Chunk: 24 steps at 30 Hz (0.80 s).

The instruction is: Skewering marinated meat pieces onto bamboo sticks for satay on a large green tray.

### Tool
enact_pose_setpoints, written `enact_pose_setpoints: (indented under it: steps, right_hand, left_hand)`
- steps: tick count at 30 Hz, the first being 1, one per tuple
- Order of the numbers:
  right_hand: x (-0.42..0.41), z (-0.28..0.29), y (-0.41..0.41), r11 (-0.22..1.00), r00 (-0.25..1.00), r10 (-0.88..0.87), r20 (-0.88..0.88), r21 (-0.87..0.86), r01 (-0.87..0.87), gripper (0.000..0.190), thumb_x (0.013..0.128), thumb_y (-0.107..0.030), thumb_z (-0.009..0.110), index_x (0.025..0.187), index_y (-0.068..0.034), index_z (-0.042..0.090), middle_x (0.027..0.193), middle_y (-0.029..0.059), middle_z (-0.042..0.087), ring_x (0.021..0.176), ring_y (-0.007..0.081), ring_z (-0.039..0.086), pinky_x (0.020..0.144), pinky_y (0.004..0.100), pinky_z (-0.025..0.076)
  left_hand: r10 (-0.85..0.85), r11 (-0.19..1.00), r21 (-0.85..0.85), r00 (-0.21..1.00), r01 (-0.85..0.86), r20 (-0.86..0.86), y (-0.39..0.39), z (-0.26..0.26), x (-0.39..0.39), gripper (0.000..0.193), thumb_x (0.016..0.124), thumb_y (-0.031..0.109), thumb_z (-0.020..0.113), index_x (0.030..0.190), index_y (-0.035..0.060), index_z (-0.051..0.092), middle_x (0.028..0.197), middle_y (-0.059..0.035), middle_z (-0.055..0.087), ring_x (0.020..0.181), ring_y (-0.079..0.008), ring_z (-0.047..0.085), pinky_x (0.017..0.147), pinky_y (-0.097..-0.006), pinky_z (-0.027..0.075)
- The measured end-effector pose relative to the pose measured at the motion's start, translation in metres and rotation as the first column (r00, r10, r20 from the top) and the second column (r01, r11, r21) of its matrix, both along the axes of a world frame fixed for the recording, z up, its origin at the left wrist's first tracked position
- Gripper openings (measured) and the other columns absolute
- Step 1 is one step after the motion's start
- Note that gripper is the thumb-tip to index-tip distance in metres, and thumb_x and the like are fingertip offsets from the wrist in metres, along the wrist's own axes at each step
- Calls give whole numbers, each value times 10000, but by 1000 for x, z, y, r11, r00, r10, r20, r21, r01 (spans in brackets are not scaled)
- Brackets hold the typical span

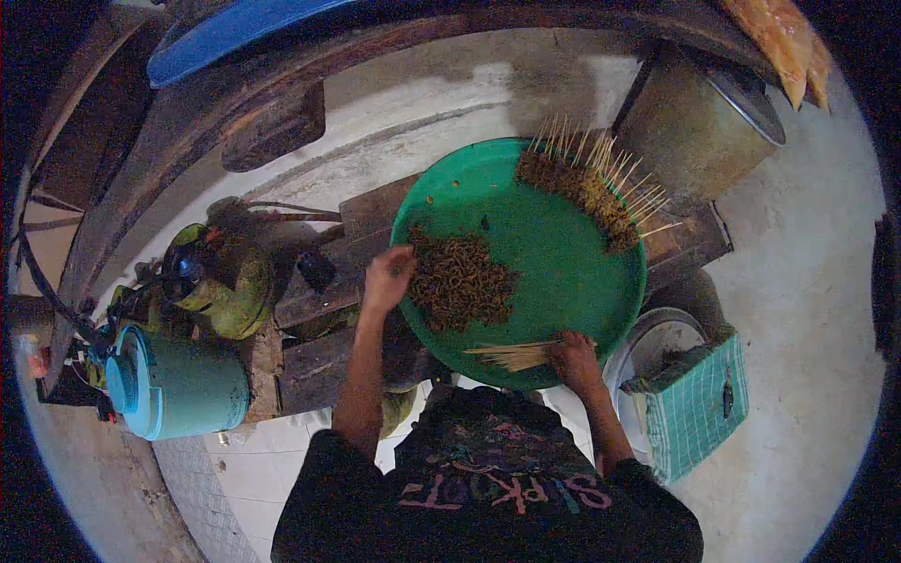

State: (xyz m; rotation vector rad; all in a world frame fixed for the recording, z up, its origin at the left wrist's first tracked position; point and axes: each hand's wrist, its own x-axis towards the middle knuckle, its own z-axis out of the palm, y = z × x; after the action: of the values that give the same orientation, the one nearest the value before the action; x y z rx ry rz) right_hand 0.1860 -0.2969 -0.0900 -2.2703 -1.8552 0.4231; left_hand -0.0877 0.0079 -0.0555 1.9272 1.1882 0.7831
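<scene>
A large round green plastic tray (pixel 556 274) lies before me, with a heap of small brown food pieces (pixel 461 285) on its left part. My left hand (pixel 389 278) is at the tray's left rim, beside the heap; whether its fingers hold anything is too small to tell. At the near right of the tray, my right hand (pixel 574 357) rests over one end of a bundle of thin wooden skewers (pixel 514 355); its grip on them is hidden. Along the far right rim lie many loaded skewers (pixel 584 193), brown food inward, bare sticks pointing outward over the edge.
The tray rests on a dark wooden bench (pixel 317 373). A turquoise lidded water jug (pixel 190 387) and a green gas cylinder (pixel 246 288) stand left. To the right are a metal basin (pixel 626 366) and a green checked cloth (pixel 704 415). A large metal pot (pixel 697 134) stands behind.
</scene>
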Motion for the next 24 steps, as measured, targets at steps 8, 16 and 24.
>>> enact_pose_setpoints:
  steps: [8,16,24]
  right_hand:
    - [-25,26,-2,988,993,-80,-84,124,90,195,810,-127,638,987,-68,692,1126,130,618,1085,342,544,930,457,416]
    - [-69,25,15,872,882,-317,-347,259,416,134,897,-87,561,955,6,638,885,204,645,834,391,636,743,442,509]
    - [-134,66,71,781,764,-360,-536,275,561,129,914,-107,560,997,-26,615,884,203,661,826,397,649,690,426,509]
  left_hand:
    - [65,934,303,742,191,-668,93,-58,53,247,733,71,620,973,48,678,954,-133,687,907,-361,653,809,-482,521]
    - [-319,945,-52,880,322,-351,91,-37,68,197,839,117,617,989,10,689,910,-162,686,926,-332,655,767,-469,527]
    - [9,713,-561,795,420,606,-19,4,40,242,905,103,628,1132,21,624,992,-88,679,921,-183,651,770,-315,555]
